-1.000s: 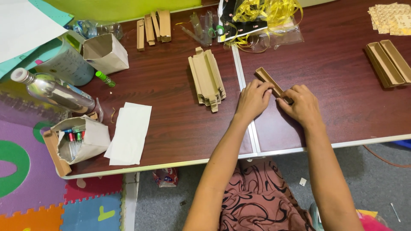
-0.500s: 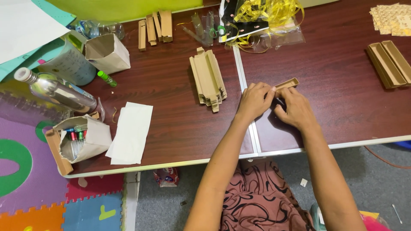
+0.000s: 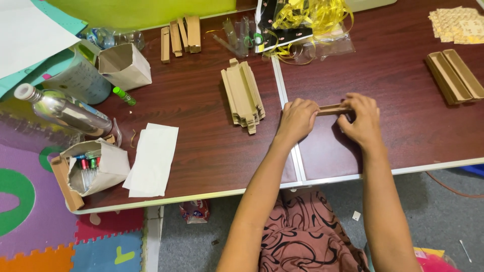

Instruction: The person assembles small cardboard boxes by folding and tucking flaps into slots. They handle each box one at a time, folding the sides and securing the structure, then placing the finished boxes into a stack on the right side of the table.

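Cardboard strip (image 3: 331,108), long and narrow and folded into a shallow trough, lies across the middle of the dark wooden bench (image 3: 201,146), just right of the pale metal seam (image 3: 290,136) that runs front to back. Both hands are clamped on it: the left hand (image 3: 297,119) covers its left end with curled fingers, and the right hand (image 3: 360,118) grips its right end, so only the short middle stretch shows between them. How the ends are folded cannot be made out under the fingers.

Left of the seam sits a stack of flat cardboard blanks (image 3: 243,94), well apart from the hands. Near the right edge lie two finished cardboard troughs (image 3: 454,75) side by side. At the far edge, a clump of yellow ribbon (image 3: 312,17) on clear wrapping is partly cut off by the frame, as is a patterned paper sheet (image 3: 456,24) in the corner. On the left, a silver bottle (image 3: 63,111) lies tilted beside a paper bag (image 3: 96,168) holding small items too blurred to identify, and a white folded sheet (image 3: 151,158) rests near the front edge.
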